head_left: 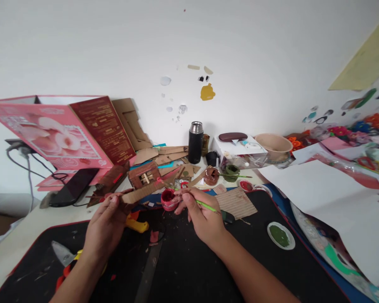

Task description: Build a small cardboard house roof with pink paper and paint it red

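the right hand (205, 216) has its fingers (184, 198) closed on a green-handled brush (208, 207), pinched like a pen, with the bristle end at the small red paint pot (168, 199). the left hand (105, 223) grips a long strip of cardboard (141, 193), which slants up to the right just above the pot. to do this well, i would load only the brush tip, wipe the excess on the pot's rim, and keep the strip steady and close so that drips fall on the black mat (183, 269). just behind stand a cardboard house (144, 174), brown and green paint pots (212, 176), and a black flask (195, 142) farther back on the bench (12, 235). a lid of green paint (280, 235) lies to the right.
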The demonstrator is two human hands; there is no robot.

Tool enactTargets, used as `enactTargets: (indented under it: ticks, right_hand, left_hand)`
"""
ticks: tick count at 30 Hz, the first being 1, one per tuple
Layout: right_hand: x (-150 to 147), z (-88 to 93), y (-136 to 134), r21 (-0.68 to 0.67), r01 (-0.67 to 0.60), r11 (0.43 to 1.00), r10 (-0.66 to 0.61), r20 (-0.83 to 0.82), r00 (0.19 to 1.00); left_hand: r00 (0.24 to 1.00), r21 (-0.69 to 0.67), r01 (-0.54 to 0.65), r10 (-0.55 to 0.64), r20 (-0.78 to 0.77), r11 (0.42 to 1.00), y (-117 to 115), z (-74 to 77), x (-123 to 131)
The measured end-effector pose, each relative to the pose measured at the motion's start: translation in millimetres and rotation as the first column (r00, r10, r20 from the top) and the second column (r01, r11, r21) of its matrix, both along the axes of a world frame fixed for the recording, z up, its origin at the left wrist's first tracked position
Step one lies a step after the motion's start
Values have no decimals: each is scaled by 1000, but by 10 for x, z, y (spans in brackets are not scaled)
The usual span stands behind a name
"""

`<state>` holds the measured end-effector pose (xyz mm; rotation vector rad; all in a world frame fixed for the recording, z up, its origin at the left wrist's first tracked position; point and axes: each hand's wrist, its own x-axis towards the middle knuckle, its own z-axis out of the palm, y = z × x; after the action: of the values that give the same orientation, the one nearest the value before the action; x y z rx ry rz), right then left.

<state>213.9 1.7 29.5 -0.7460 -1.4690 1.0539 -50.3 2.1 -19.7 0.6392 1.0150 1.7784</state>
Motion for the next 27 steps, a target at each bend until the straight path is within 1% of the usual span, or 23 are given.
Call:
enactTargets:
  ticks: [3,8,13,17,22,27]
  right_hand:
    - [-15,6,-22,33,-9,999,8,34,999]
    - [-10,26,-30,128,15,992,-24,66,998]
    - [42,50,10,78,50,996,-54,55,997]
    - [72,59,30,71,76,995,-81,73,994]
    - [88,26,51,53,99,994,-101,51,994]
    - [104,-12,77,59,97,994,-99,33,995]
  left_hand:
    - [1000,-7,2,-2,5,1000,-2,3,7]
    - [1000,-18,-12,12,11,1000,3,7,11]
    - [1000,9,5,-5,2,1000,10,5,7]
    - [1000,7,6,-6,5,1000,12,0,4]
    - [1000,9,12,-12,28,1000,17,-7,-5]
    - [1000,-17,-11,11,27,1000,12,32,20]
